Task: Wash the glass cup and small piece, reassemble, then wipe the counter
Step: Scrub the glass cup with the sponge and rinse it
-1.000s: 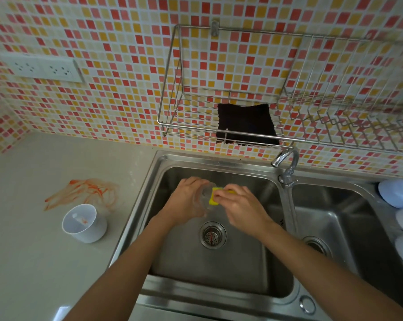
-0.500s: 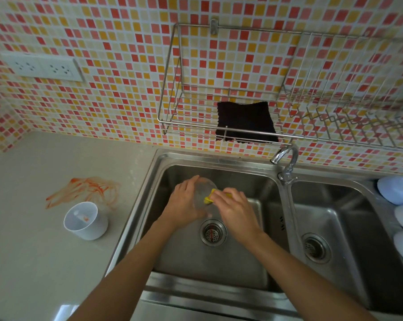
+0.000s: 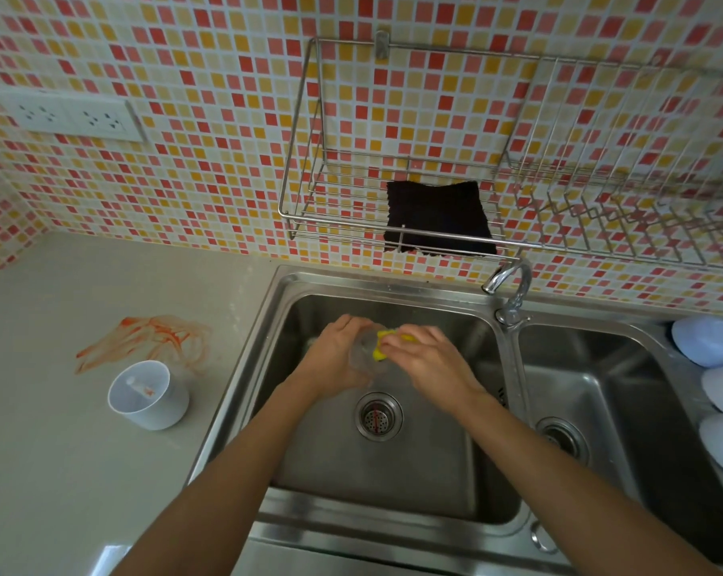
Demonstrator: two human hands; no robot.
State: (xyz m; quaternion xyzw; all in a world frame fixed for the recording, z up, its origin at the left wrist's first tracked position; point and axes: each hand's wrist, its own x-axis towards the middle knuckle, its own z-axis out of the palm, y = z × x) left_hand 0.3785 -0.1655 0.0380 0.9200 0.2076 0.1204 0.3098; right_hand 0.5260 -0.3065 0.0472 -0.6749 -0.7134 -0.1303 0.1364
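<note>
Over the left sink basin [image 3: 330, 471] my left hand [image 3: 334, 355] holds a clear glass cup [image 3: 366, 357] on its side, mouth facing right. My right hand [image 3: 428, 361] presses a yellow sponge [image 3: 382, 345] into the cup's mouth. Most of the sponge is hidden by my fingers. On the counter [image 3: 60, 471] to the left stands a small white plastic cup-shaped piece [image 3: 147, 394] with orange residue inside. Behind it an orange-red smear [image 3: 147, 340] stains the counter.
A tap [image 3: 507, 284] stands between the two basins, no water visible. A dark cloth [image 3: 438, 218] lies on the wire wall rack [image 3: 309, 218]. The right basin [image 3: 600, 388] has pale blue rounded objects [image 3: 706, 340] along its right rim. Sockets [image 3: 68, 116] sit on the tiled wall.
My hands stay over the drain; the sponge has shifted slightly within the cup's mouth as my right hand rubs. The view has shifted a little.
</note>
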